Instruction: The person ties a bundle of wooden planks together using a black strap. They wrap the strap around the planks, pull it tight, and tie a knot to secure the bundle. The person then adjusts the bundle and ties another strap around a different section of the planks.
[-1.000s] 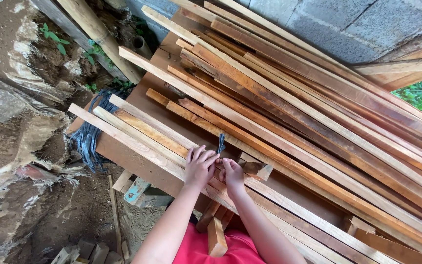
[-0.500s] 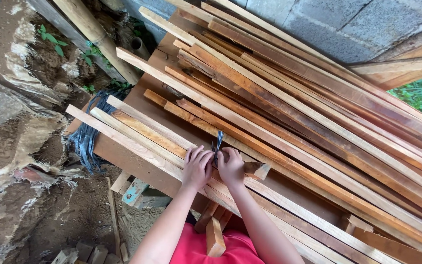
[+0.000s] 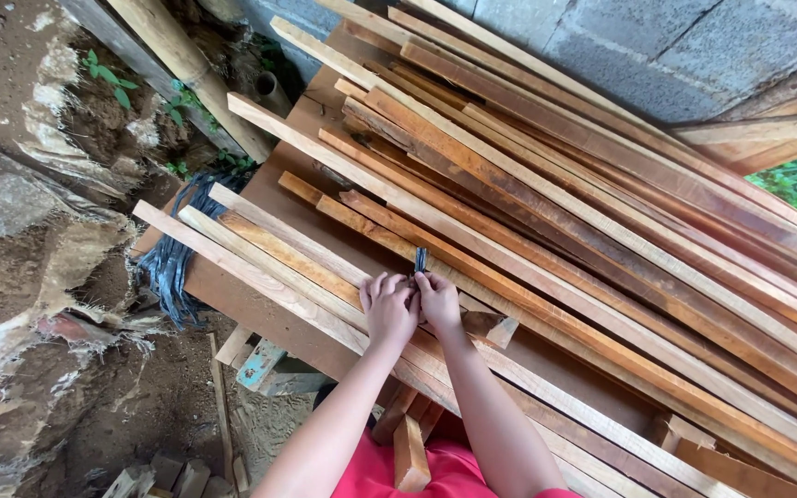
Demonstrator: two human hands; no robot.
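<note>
Wooden slats: pale cream to reddish orange-brown, streaked grain. Board beneath the slats: plain dull brown. Strap upon the slats: dark blue-grey. Bundle of straps left of the slats: same dark blue-grey. Block wall behind the slats: grey. Shirt below the slats: red. Wood scrap below the board: turquoise paint, patchy.

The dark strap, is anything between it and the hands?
Nothing visible. Both the left hand and the right hand meet at the dark strap, which sticks up between the wooden slats.
</note>
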